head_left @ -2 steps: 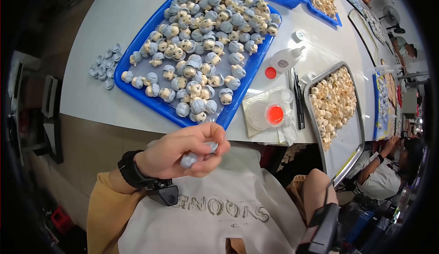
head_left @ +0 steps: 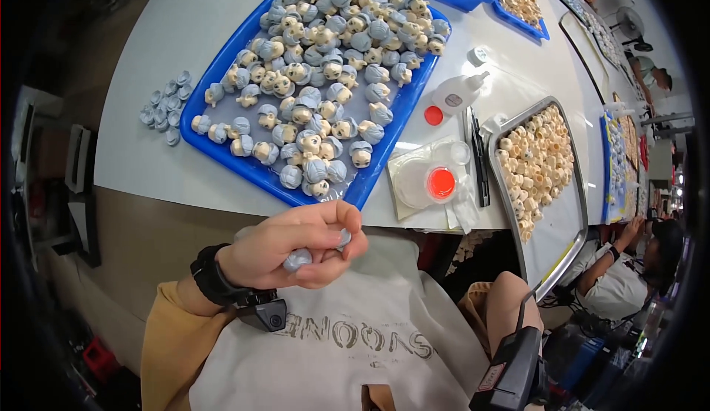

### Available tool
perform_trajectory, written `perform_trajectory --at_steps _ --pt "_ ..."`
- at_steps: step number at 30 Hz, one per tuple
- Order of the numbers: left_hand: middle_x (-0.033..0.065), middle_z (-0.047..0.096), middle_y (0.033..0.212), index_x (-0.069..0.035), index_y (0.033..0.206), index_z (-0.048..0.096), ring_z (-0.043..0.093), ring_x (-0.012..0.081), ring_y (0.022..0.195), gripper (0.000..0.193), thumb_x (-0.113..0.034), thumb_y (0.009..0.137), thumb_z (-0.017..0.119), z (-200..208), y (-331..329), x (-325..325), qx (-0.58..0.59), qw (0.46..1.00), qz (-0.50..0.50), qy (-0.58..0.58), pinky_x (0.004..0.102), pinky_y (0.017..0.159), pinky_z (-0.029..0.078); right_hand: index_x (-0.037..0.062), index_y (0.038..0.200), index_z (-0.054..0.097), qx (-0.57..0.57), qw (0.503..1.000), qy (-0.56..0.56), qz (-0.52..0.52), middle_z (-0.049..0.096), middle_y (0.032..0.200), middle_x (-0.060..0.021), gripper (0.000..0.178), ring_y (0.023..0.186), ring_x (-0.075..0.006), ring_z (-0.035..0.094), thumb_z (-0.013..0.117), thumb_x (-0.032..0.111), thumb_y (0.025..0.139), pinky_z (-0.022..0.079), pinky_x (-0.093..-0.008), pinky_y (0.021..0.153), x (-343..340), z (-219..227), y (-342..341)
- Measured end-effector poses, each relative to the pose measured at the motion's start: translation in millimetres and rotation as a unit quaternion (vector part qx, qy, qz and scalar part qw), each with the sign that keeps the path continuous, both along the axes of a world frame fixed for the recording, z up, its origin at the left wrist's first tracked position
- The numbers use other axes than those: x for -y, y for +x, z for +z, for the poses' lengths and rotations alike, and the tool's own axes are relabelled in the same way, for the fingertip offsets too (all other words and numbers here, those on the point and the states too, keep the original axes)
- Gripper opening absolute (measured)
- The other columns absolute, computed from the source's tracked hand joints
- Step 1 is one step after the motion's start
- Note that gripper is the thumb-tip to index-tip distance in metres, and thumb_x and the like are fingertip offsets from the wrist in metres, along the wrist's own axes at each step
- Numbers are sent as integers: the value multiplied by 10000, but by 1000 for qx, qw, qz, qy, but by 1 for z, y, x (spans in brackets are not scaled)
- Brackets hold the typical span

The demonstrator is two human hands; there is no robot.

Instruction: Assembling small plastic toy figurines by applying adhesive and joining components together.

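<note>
My left hand (head_left: 296, 244) is closed near the table's front edge, below the blue tray. Its fingers wrap round small blue-grey hair pieces; one hair piece (head_left: 298, 260) shows at the palm, and another blue-grey bit sits between thumb and fingertips. On the right, my bare forearm (head_left: 509, 304) bends down with a black device strapped near the wrist; the right hand itself is out of sight. The blue tray (head_left: 194, 94) bears many small doll heads (head_left: 310, 141) with blue-grey hair and pale faces. Loose hair pieces (head_left: 164, 108) are piled left of it.
A metal tray (head_left: 586, 211) of pale hollow head parts (head_left: 536, 163) stands at the right. Between the trays are a white squeeze bottle (head_left: 458, 93), a tub with a red centre (head_left: 441, 182) and black tweezers (head_left: 481, 159). A co-worker (head_left: 621, 270) sits at far right.
The view has shifted slightly, so the table things sit a little farther left. The hair piece at my left palm has moved slightly left; the fingers stay closed.
</note>
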State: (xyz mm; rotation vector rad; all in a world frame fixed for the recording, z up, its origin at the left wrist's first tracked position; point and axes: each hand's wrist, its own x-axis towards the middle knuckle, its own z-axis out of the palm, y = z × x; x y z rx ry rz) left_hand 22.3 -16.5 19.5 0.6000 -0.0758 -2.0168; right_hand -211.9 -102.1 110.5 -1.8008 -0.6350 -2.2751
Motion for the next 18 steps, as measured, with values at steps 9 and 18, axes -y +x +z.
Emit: perform_trajectory --at_steps 9,18 --pt "-12 428 697 -77 1043 538 351 66 515 294 -346 1005 426 -20 -8 -8 4 998 51 -34 218 477 285 62 979 621 -37 992 -73 -98 637 1019 -59 257 947 -209 579 518 293 929 439 -317 812 -16 16 -22" --pt "67 475 924 -7 1244 447 430 150 754 358 -240 992 347 -4 1 7 -76 965 234 91 254 517 376 63 991 617 -70 968 -138 -199 635 1038 -62 256 954 -214 579 516 290 932 440 -317 818 -24 22 -39"
